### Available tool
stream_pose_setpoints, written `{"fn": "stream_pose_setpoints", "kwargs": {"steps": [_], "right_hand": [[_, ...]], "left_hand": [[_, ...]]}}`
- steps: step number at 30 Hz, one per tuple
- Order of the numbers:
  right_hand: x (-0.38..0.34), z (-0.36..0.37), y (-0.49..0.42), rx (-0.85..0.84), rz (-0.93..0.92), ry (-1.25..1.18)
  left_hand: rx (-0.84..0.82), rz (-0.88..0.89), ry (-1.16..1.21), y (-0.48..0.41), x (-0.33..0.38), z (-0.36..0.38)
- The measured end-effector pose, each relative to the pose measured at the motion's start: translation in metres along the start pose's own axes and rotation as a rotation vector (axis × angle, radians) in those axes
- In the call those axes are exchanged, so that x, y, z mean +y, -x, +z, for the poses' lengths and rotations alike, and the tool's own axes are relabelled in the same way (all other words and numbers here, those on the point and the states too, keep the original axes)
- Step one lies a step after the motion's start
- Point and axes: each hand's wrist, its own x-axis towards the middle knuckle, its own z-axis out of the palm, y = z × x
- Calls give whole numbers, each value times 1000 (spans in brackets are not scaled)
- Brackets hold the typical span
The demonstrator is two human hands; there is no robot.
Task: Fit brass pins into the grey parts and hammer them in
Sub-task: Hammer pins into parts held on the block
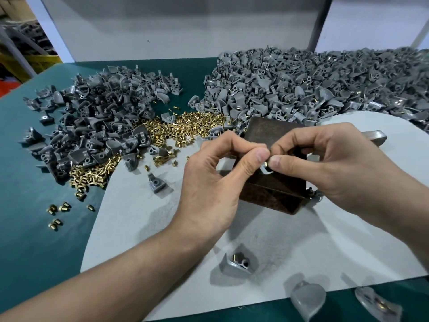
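Note:
My left hand (216,182) and my right hand (325,163) meet above a rusty brown metal block (276,182). Between their fingertips sits a small grey part (264,170) with a brass pin (266,162) at its top. The left thumb and forefinger pinch the pin; the right thumb and fingers pinch the grey part. Most of the part is hidden by the fingers. A heap of loose brass pins (185,126) lies behind the hands. A metal bar (376,135), perhaps the hammer, pokes out behind my right hand.
A pile of dark grey parts (97,117) lies at the left, a bigger pile (313,84) at the back right. A pale grey mat (162,228) covers the green table (34,228). Single grey parts (239,266) lie near the front edge, scattered pins (58,210) at the left.

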Motion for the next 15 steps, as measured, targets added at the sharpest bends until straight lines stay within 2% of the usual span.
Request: {"fn": "stream_pose_setpoints", "kwargs": {"steps": [15], "right_hand": [[1,-3,-1,-41,-20,-47]], "left_hand": [[5,2,-32,1,1,1]]}}
